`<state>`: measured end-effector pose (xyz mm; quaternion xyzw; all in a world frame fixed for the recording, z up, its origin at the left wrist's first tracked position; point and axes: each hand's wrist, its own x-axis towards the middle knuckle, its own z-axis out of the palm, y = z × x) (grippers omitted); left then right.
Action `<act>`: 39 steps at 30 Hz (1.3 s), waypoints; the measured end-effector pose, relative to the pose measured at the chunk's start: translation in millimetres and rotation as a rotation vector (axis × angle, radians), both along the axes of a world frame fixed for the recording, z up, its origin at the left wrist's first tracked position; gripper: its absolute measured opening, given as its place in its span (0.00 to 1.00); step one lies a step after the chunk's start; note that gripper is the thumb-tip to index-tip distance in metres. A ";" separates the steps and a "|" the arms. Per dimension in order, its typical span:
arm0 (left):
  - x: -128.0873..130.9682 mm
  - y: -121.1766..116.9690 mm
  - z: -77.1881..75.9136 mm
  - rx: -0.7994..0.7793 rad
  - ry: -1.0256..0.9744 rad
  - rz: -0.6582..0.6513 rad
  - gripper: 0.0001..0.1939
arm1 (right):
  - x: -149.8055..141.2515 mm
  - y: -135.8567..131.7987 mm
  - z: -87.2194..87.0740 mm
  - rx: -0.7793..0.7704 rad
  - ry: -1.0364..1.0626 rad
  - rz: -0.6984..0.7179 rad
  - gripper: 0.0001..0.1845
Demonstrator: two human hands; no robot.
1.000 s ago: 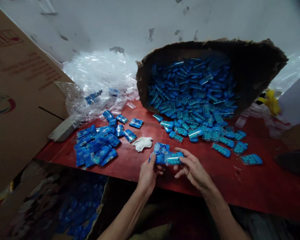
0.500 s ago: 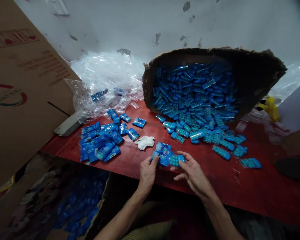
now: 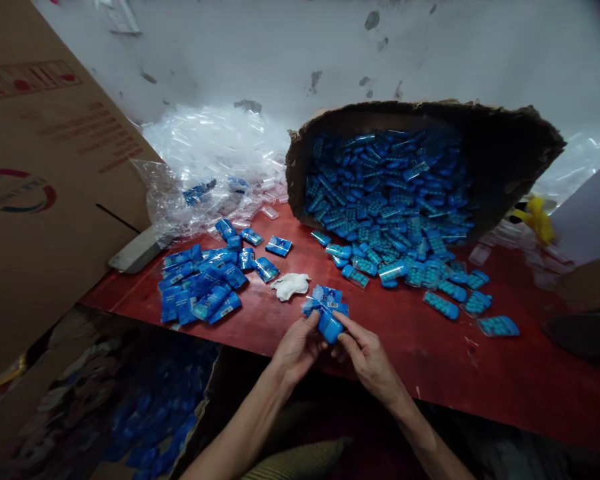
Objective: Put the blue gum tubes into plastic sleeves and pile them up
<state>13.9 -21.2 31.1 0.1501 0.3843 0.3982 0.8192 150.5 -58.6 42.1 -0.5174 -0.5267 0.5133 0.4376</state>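
Observation:
In front of me, both hands meet at the near edge of the red table (image 3: 380,353). My left hand (image 3: 297,343) is closed on a blue printed packet, its thumb on top. My right hand (image 3: 363,350) pinches a small blue-capped case (image 3: 331,329), which sits against the packet; whether it is inside I cannot tell. Just beyond the fingers lie flat blue printed packets (image 3: 327,295). A crumpled white cloth or tissue (image 3: 290,286) rests a little further left. Filled blue packets (image 3: 200,283) form a pile at the left.
A torn-edged carton (image 3: 510,167) lies on its side, spilling clear cases of blue balls (image 3: 390,213) onto the table. Clear plastic pieces (image 3: 215,147) are heaped at the back left. A large cardboard box (image 3: 55,153) stands left. Below is an open box of blue packets (image 3: 155,407).
My right hand has moved left and turned the case, bringing it against the packet in my left hand. My left hand has shifted slightly. The piles look the same.

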 end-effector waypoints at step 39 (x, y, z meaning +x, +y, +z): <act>-95.9 75.2 66.8 0.237 0.048 0.663 0.22 | 23.5 58.0 -26.8 0.239 -0.566 -0.081 0.14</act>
